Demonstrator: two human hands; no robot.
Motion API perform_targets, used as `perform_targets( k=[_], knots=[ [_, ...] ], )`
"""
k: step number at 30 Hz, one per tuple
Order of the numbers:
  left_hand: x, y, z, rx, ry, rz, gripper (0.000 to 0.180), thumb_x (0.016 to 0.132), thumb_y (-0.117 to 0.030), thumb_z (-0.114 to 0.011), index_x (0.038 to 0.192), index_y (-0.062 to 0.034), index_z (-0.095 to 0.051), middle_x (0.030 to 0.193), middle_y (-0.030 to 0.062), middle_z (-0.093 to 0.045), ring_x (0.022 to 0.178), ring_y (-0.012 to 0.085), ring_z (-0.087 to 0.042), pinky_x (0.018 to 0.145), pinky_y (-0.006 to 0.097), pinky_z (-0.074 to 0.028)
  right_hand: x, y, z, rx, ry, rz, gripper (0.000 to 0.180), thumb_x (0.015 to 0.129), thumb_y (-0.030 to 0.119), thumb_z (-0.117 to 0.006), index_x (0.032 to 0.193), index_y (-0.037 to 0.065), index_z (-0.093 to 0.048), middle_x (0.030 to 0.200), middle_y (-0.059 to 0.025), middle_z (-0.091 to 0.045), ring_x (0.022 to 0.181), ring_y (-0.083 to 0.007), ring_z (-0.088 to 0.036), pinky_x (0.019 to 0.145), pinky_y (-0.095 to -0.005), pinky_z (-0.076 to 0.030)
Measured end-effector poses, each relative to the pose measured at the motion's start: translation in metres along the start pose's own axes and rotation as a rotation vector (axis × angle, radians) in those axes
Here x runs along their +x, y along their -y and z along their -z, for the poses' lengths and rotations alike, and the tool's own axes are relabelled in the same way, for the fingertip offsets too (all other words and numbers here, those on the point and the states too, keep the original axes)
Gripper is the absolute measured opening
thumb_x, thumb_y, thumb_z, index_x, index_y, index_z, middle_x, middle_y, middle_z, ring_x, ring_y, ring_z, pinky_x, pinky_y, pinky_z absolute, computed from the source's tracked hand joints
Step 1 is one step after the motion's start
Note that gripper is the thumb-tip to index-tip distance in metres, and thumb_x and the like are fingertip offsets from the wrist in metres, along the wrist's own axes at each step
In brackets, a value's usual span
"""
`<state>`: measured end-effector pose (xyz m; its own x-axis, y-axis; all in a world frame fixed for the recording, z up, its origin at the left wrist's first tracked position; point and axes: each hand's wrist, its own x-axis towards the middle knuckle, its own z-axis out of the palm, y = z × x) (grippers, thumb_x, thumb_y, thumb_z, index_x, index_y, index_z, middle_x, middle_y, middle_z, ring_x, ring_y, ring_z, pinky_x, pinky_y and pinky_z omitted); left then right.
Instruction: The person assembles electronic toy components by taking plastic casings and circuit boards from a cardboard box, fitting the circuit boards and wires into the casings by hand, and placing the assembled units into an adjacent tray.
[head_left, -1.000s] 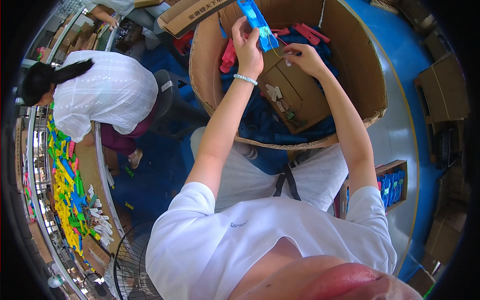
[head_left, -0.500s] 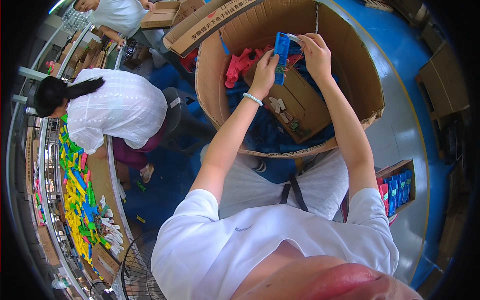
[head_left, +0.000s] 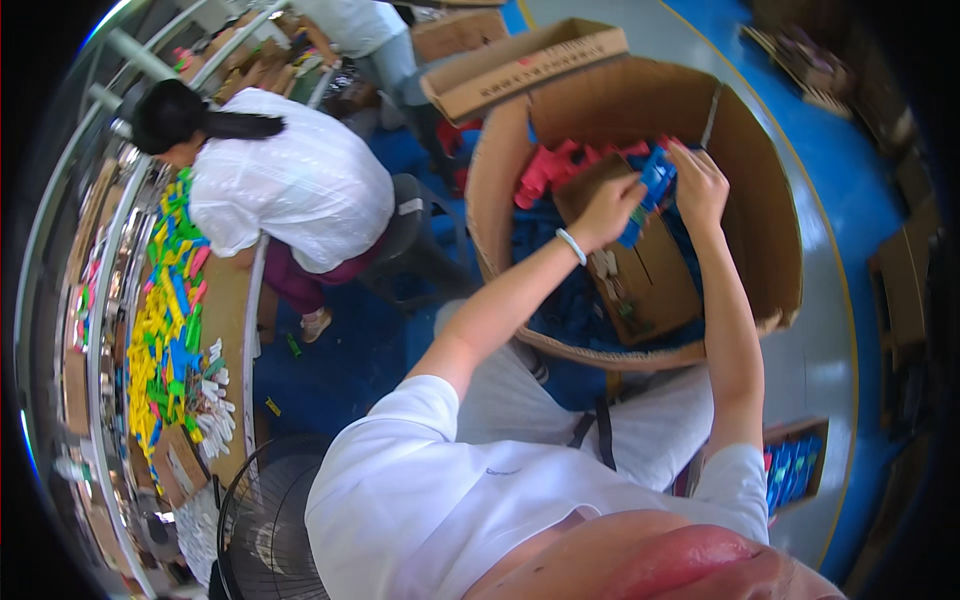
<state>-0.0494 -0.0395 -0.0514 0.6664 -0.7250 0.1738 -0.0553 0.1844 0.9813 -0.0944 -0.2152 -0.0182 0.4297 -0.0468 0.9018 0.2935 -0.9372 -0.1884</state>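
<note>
My left hand (head_left: 607, 208) and my right hand (head_left: 697, 186) are both closed on a blue plastic piece (head_left: 648, 190), held between them over a large open cardboard box (head_left: 745, 160). A pale bracelet sits on my left wrist. Inside the box lie red plastic pieces (head_left: 555, 167), more blue pieces and a flat brown cardboard sheet (head_left: 645, 280). Both arms reach forward from my white T-shirt.
A person in a white shirt (head_left: 290, 185) bends over a long bench (head_left: 170, 310) covered with several coloured plastic parts at the left. A smaller cardboard box (head_left: 520, 65) rests on the big box's rim. A fan (head_left: 265, 520) stands at lower left. A small tray of blue pieces (head_left: 790, 470) sits at lower right.
Both hands have come down with the blue piece, from high above the box rim to low inside the box opening. The view has shifted, bringing the bench and the other person closer to centre.
</note>
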Motion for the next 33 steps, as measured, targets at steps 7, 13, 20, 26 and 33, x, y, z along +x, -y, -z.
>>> perform_targets(
  k=[7,13,20,26,33],
  knots=[
    [-0.005,0.001,-0.001,-0.380,-0.017,0.117,0.033,0.103,-0.031,-0.050,0.121,-0.0048,-0.058,0.091,0.0042,-0.065,0.069,0.0139,-0.064,0.057,0.029,-0.054,0.002,0.009,-0.013,0.178,0.058,-0.283,0.019,0.086,0.009,-0.068,0.105,0.005,-0.074,0.094,-0.0144,-0.069,0.086,-0.0273,-0.068,0.075,-0.0329,-0.053],
    [-0.006,-0.004,-0.003,-0.203,-0.005,0.096,0.033,0.103,-0.033,-0.050,0.120,-0.0065,-0.057,0.093,0.0061,-0.065,0.069,0.0157,-0.065,0.057,0.030,-0.055,-0.005,-0.020,-0.017,0.940,0.288,-0.772,0.030,0.094,0.009,-0.063,0.121,-0.003,-0.064,0.117,-0.0113,-0.068,0.102,-0.0209,-0.067,0.090,-0.0294,-0.051],
    [-0.006,-0.009,0.002,-0.580,0.033,0.033,0.038,0.102,-0.040,-0.048,0.120,-0.0065,-0.054,0.096,0.0132,-0.065,0.067,0.0233,-0.067,0.055,0.034,-0.055,-0.012,-0.013,-0.015,1.311,0.183,-0.913,0.032,0.094,0.004,-0.060,0.125,-0.007,-0.060,0.115,-0.0109,-0.068,0.105,-0.0180,-0.065,0.093,-0.0285,-0.050],
    [-0.019,-0.017,-0.008,-0.646,0.109,0.082,0.038,0.103,-0.039,-0.047,0.116,-0.0041,-0.054,0.092,0.0164,-0.065,0.062,0.0244,-0.066,0.050,0.036,-0.054,-0.011,0.005,-0.016,0.534,0.119,-0.554,0.031,0.087,-0.009,-0.056,0.114,0.000,-0.068,0.094,-0.0067,-0.071,0.080,-0.0098,-0.066,0.071,-0.0253,-0.052],
    [-0.009,-0.025,-0.009,-0.231,-0.050,-0.051,0.027,0.103,-0.030,-0.048,0.111,-0.0051,-0.053,0.084,0.0116,-0.063,0.055,0.0231,-0.064,0.047,0.034,-0.054,-0.020,0.006,-0.044,0.939,0.003,-0.811,0.028,0.085,-0.010,-0.052,0.109,-0.002,-0.063,0.096,-0.0067,-0.070,0.087,-0.0108,-0.063,0.074,-0.0233,-0.050]
  ],
)
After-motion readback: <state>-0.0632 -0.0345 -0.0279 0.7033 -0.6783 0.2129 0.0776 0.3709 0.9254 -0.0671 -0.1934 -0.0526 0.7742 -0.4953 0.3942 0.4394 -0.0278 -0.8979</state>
